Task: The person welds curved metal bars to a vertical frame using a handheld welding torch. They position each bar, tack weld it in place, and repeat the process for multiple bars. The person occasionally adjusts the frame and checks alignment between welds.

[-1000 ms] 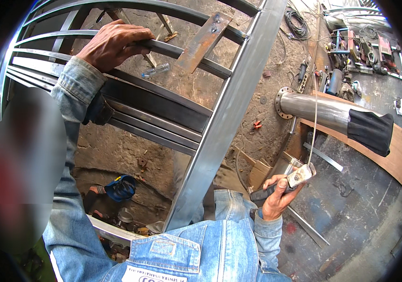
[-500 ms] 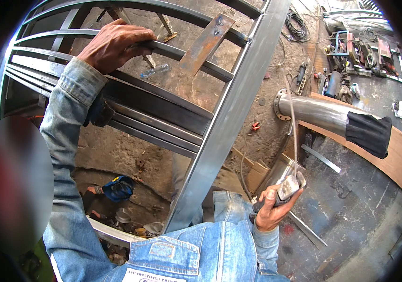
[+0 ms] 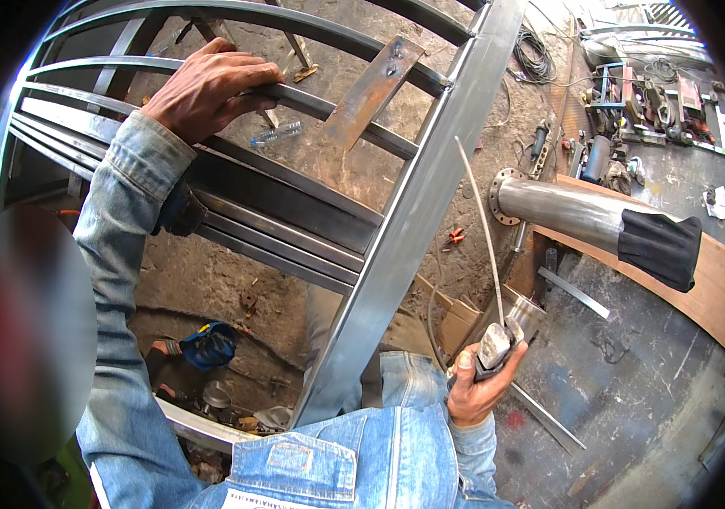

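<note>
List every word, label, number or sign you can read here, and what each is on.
White label on the denim jacket: printed lettering, cut off by the lower edge; wording not copied.
Clear bottle on the floor: blue marking, too small to read.
Tool in the right hand: no lettering visible.

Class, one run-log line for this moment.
Left hand: grips grey steel bar; right hand: holds dirty-white electrode holder with thin grey rod; rusty rectangular steel plate: nearby

Grimy brown floor (image 3: pixel 201 276), dark worktop (image 3: pixel 625 365) (scuffed)
</note>
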A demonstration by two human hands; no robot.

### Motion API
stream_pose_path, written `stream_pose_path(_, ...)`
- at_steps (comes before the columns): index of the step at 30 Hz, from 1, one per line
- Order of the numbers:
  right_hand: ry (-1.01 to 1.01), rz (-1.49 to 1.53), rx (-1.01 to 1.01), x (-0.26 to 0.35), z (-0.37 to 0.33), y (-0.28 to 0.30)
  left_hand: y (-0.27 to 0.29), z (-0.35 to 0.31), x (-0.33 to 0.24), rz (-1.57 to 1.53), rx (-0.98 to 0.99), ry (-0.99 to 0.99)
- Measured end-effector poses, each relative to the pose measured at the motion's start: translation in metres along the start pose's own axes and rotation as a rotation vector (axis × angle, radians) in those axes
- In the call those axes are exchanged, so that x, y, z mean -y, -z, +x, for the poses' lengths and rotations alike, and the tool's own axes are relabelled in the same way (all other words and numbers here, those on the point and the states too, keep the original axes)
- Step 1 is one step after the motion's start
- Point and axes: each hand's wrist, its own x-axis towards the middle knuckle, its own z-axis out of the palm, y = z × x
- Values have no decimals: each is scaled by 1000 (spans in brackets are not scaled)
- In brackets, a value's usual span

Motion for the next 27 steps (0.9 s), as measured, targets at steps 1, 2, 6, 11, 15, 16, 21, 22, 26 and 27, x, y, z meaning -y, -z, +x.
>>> stream_pose_path(1, -20, 36, 3, -1, 0, 0, 2, 0, -2, 3, 10, 10)
stream_pose_path(2, -6, 27, -12, -2, 0, 0, 3, 1, -3, 5, 9, 13)
stream_pose_path(6, -14, 75, -35, -7, -1, 3, 8, 13, -19, -40, -72, -11)
stream_pose_path(11, -29, 94, -86, -12, -3, 5, 2, 47, -53, -532, -92, 302)
stream_pose_path(15, 4, 68, -74, -14, -3, 6, -2, 66, -72, -553, -114, 547)
stream_pose_path(16, 11, 62, -70, -15, -3, 6, -3, 69, -75, -529, -111, 601)
stream_pose_path(21, 1, 45, -50, -17, -3, 6, -8, 72, -77, -574, -156, 666)
stream_pose_path(22, 12, 44, -55, -17, -3, 6, -9, 72, -76, -587, -159, 663)
stream_pose_path(26, 20, 70, -63, -18, -2, 5, -8, 73, -76, -667, -155, 651)
stream_pose_path(27, 26, 53, -57, -19, -2, 4, -8, 74, -76, -668, -151, 653)
